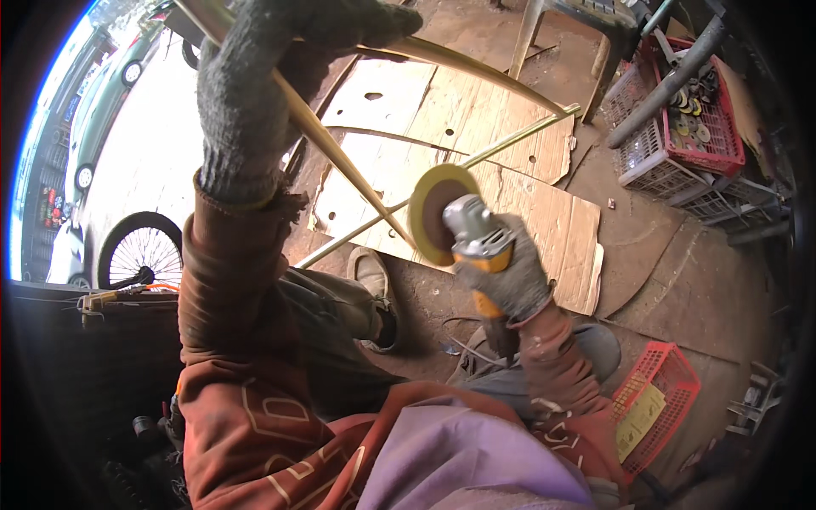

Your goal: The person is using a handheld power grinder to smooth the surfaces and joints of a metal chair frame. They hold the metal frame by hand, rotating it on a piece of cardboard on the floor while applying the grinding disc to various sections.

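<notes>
In my gloved right hand (517, 276) is a yellow-bodied angle grinder (486, 259), gripped around its body. Its large disc (444, 212), yellowish with a brown centre, faces left beside the lower end of a slanting metal tube (340, 161). I cannot tell whether disc and tube touch. My left hand (280, 64), in a grey knitted glove, is high at the upper left, closed over the metal tube frame. Another brassy tube (476, 68) of it runs off to the right. A thinner bar (510, 138) crosses below, meeting that tube at its right end.
Flattened cardboard (527, 212) lies on the brown floor under the frame. Crates (671, 174) at the right hold several discs. A red basket (671, 382) stands at the lower right, and a chair (595, 42) at the top. A spoked wheel (140, 255) is at the left; a cable (463, 344) trails near my feet.
</notes>
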Demonstrator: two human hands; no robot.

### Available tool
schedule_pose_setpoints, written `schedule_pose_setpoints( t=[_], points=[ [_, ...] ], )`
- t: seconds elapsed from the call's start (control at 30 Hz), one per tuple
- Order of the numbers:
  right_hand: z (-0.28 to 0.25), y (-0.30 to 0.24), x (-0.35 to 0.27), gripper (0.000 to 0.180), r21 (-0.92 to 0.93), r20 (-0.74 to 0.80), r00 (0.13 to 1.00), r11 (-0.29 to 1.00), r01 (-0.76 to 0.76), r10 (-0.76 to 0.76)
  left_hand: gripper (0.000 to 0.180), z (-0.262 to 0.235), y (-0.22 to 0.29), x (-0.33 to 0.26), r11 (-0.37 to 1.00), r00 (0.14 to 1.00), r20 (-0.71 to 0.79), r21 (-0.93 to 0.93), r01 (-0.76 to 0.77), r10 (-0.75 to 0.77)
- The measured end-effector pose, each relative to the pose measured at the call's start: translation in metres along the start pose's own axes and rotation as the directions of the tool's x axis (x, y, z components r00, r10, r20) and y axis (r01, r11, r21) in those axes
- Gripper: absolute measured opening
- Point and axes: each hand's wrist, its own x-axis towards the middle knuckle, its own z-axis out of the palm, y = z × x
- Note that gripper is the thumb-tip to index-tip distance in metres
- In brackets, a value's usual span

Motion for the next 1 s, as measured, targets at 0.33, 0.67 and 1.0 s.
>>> schedule_pose_setpoints(
  t=[0.33, 0.67, 1.0],
  points=[
    [-0.080, 0.026, -0.028, 0.038, 0.331, -0.410, 0.905, 0.943, 0.035, 0.110, 0.036, -0.062, -0.003, 0.001, 0.966, 0.952, -0.196, -0.158, 0.205, -0.234],
    [-0.079, 0.034, -0.022, 0.047, 0.584, -0.367, 0.838, 0.801, -0.130, 0.404, 0.036, -0.101, 0.005, -0.001, 0.957, 0.890, -0.353, -0.143, 0.253, -0.288],
    [-0.075, 0.044, -0.022, 0.040, 0.616, -0.445, 0.776, 0.782, -0.097, 0.447, 0.040, -0.140, 0.005, -0.013, 0.951, 0.849, -0.429, -0.148, 0.270, -0.308]
  ],
)
